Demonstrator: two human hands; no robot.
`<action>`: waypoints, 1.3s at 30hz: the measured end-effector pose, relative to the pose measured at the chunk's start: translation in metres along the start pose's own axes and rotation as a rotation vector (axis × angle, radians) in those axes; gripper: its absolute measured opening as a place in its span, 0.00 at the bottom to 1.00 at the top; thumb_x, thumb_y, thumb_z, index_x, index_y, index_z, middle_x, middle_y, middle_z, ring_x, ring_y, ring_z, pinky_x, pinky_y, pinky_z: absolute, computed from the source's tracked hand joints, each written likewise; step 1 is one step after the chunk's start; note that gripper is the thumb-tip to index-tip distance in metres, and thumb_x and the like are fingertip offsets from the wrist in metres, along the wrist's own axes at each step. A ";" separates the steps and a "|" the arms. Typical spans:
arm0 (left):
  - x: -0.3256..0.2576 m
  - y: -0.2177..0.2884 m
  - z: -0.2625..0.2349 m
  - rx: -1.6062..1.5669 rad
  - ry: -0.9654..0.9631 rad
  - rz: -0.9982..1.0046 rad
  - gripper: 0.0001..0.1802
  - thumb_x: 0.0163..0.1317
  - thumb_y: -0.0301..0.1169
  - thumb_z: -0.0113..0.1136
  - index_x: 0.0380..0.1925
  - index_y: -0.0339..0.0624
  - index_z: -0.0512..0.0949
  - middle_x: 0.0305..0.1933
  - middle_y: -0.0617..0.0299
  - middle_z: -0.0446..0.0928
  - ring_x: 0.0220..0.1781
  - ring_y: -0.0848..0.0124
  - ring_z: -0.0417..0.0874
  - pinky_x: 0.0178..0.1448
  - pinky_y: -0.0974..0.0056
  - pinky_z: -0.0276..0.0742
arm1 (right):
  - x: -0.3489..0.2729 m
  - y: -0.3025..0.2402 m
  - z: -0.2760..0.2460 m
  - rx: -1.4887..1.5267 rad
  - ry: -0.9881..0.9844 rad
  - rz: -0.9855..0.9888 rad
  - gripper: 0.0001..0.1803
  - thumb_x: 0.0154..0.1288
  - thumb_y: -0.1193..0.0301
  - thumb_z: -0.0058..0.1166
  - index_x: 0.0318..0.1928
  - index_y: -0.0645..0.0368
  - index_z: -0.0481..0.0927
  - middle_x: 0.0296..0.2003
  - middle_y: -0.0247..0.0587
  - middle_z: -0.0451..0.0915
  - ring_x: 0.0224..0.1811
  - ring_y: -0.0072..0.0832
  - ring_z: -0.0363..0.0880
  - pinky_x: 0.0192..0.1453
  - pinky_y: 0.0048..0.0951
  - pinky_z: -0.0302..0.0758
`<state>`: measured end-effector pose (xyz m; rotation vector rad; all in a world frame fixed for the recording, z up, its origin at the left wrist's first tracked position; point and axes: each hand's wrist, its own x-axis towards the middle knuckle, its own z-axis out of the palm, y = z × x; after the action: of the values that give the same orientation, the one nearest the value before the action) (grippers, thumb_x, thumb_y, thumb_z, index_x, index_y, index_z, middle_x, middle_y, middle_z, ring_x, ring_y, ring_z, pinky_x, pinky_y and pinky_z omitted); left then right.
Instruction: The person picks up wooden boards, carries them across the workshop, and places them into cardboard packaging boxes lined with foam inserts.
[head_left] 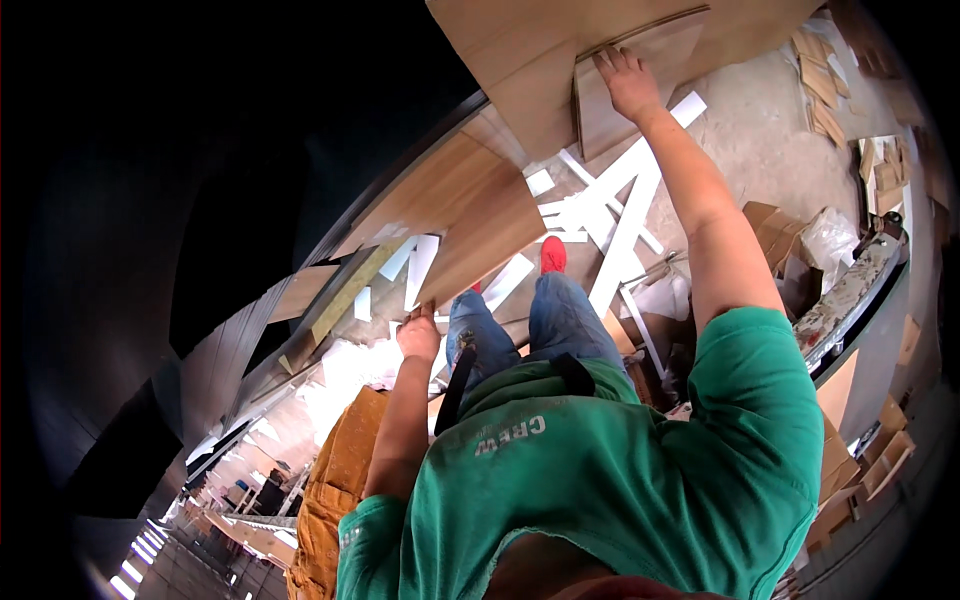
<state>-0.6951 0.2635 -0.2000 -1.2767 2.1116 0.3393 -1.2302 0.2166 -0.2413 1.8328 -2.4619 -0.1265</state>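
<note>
- The wood-grained board point(485, 205) is lying ahead of the left hand point(418, 337), its long axis slanting forward-right
- The left hand is being nearer, fingers reaching its near corner; whether they are gripping, I cannot tell
- The right hand point(628, 88) is resting farther forward-right, fingers extended over the pale panel point(603, 125), not visibly closing
- Darkness is hiding the board's left side

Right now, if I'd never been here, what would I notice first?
Probably the bright green shirt, filling the lower middle. Next might be the red shoe near the centre and the white strips scattered around on the floor. At the top, the right hand touches a board.
</note>
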 end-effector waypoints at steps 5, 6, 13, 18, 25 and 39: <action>0.006 -0.001 -0.002 -0.015 -0.004 -0.028 0.19 0.54 0.29 0.44 0.48 0.53 0.70 0.44 0.59 0.75 0.45 0.62 0.77 0.47 0.57 0.72 | -0.006 -0.005 -0.015 -0.150 -0.018 -0.068 0.23 0.56 0.74 0.40 0.55 0.53 0.63 0.58 0.40 0.60 0.61 0.37 0.56 0.58 0.38 0.59; 0.008 -0.001 -0.003 -0.020 -0.003 -0.033 0.19 0.54 0.28 0.44 0.48 0.53 0.70 0.44 0.59 0.75 0.45 0.62 0.77 0.47 0.57 0.72 | -0.012 -0.001 -0.009 -0.135 0.055 -0.109 0.21 0.56 0.74 0.40 0.53 0.55 0.64 0.55 0.41 0.64 0.59 0.38 0.58 0.58 0.38 0.59; 0.015 -0.005 -0.002 -0.067 -0.019 -0.059 0.18 0.54 0.28 0.42 0.47 0.53 0.70 0.44 0.57 0.75 0.44 0.61 0.77 0.46 0.57 0.72 | -0.048 0.023 -0.010 -0.067 -0.272 -0.220 0.11 0.53 0.73 0.42 0.36 0.57 0.77 0.38 0.42 0.75 0.48 0.38 0.69 0.48 0.35 0.71; 0.023 -0.014 0.002 -0.055 0.149 0.015 0.13 0.61 0.38 0.40 0.37 0.46 0.72 0.33 0.55 0.78 0.34 0.59 0.80 0.38 0.58 0.74 | -0.082 0.023 -0.019 -0.252 -0.597 -0.380 0.11 0.53 0.75 0.43 0.30 0.56 0.81 0.34 0.46 0.79 0.38 0.38 0.78 0.42 0.33 0.75; 0.037 -0.027 -0.031 -0.145 0.149 -0.143 0.20 0.59 0.50 0.42 0.41 0.52 0.74 0.39 0.54 0.77 0.42 0.58 0.78 0.53 0.45 0.64 | -0.122 -0.091 -0.143 -0.212 -0.578 -0.863 0.08 0.46 0.75 0.47 0.24 0.51 0.81 0.27 0.39 0.80 0.34 0.34 0.79 0.37 0.31 0.74; 0.022 -0.063 -0.020 -0.903 0.301 -0.148 0.21 0.47 0.46 0.60 0.36 0.43 0.79 0.33 0.50 0.77 0.39 0.58 0.77 0.47 0.63 0.71 | -0.106 -0.372 -0.151 0.015 -0.578 -1.099 0.09 0.49 0.75 0.46 0.27 0.59 0.81 0.30 0.45 0.80 0.36 0.37 0.79 0.37 0.34 0.76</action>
<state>-0.6558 0.2070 -0.1924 -2.0728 2.1446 1.1892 -0.8300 0.2085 -0.1321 3.2424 -1.2949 -0.7574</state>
